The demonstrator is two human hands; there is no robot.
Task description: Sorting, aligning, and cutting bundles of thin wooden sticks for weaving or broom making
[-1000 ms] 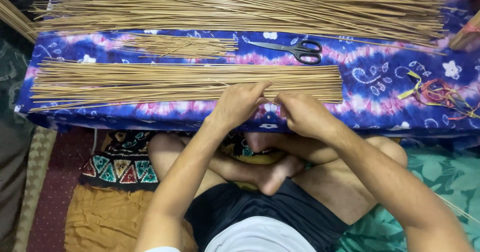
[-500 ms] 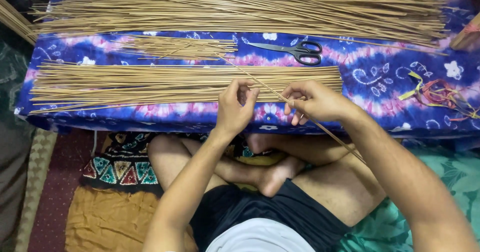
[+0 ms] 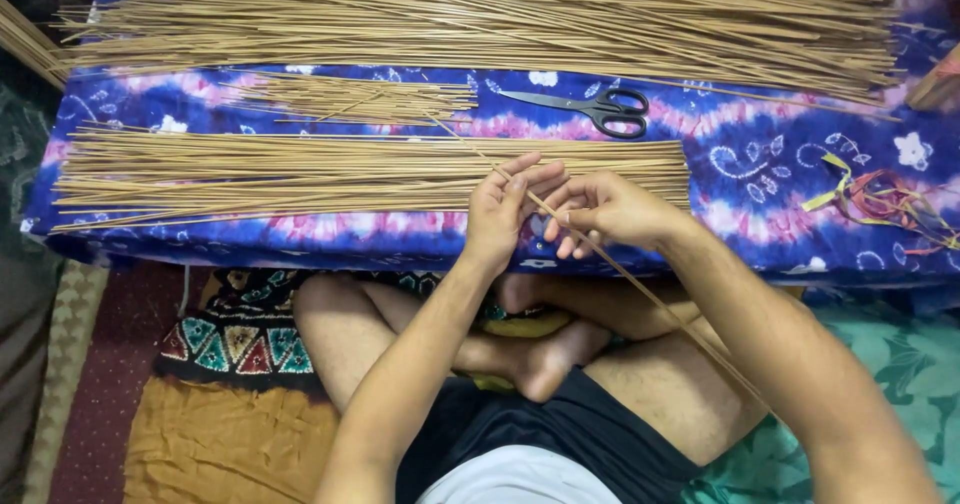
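Thin stick (image 3: 640,289) slants toward 10 o'clock, pinched by right hand (image 3: 600,209) and left hand (image 3: 510,209) over the stick bundle (image 3: 300,169); scissors (image 3: 590,107) at 12.

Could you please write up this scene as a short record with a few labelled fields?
left hand: fingers on a single stick, over the near pile
right hand: pinching the same stick
stick: slanted, running from the short pile down over the person's leg
near pile: sticks lying flat, side by side on the cloth
far pile: longer sticks along the far edge
scissors: black, lying shut, right of the short pile
ribbons: coloured, at the right end
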